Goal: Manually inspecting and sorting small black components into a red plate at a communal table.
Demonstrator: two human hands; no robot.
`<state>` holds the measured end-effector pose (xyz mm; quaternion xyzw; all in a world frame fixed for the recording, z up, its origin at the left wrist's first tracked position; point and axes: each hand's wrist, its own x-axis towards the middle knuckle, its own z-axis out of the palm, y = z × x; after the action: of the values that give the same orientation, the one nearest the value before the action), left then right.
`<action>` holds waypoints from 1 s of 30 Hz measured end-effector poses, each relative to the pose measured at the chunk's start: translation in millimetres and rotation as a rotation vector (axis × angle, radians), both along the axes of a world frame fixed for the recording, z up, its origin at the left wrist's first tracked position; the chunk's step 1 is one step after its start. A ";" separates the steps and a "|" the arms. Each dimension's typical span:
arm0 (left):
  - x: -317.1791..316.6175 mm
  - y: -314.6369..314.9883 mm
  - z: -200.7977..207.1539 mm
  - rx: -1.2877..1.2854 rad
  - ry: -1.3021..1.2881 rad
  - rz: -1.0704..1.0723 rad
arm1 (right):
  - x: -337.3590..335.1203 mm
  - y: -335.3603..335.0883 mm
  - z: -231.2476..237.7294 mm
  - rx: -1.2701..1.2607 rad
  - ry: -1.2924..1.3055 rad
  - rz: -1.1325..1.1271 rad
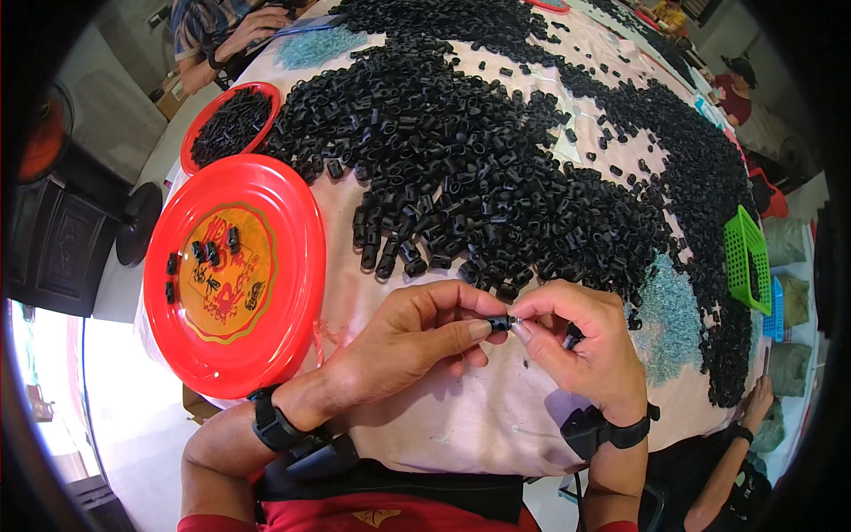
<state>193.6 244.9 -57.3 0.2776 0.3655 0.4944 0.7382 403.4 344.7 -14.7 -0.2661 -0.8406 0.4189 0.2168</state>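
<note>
In front of me, close to the near edge of the black heap, both hands meet at the fingertips. My left hand (415,339) pinches a small black plastic barrel-shaped part (499,324) between thumb and fingers, lying roughly sideways. At its right end, the thumb and forefinger of my right hand (581,341) are closed on a tiny shiny piece (513,321), too small to make out fully. A dark part (574,332) shows by the curled fingers of my right hand. Just beyond lies a big heap of similar black barrel-shaped parts (461,177).
At left stands a red plate (306,266) with several black parts; behind it, a red bowl (191,152) of thin black pieces. Fine pale-blue pieces (667,319) lie at right, near a green basket (749,257). Co-workers' hands (253,31) and arm (740,430) are around the table.
</note>
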 end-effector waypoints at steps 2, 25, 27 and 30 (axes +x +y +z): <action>-0.2 -0.1 1.0 0.002 0.016 0.000 | -0.8 0.5 -1.1 0.056 0.005 0.004; -2.7 -0.1 2.5 -0.106 -0.158 0.030 | -13.0 -2.1 -9.6 0.382 0.191 0.030; -1.2 -2.2 -0.3 -0.098 -0.157 -0.007 | -13.6 -1.5 -7.2 0.450 0.154 0.038; 1.3 0.6 -11.6 -0.048 -0.213 0.013 | -11.5 -7.8 -7.1 0.293 0.142 -0.033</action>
<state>194.8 245.4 -69.0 0.2033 0.2985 0.5172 0.7759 391.9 336.9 -21.8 -0.2152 -0.8708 0.3058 0.3191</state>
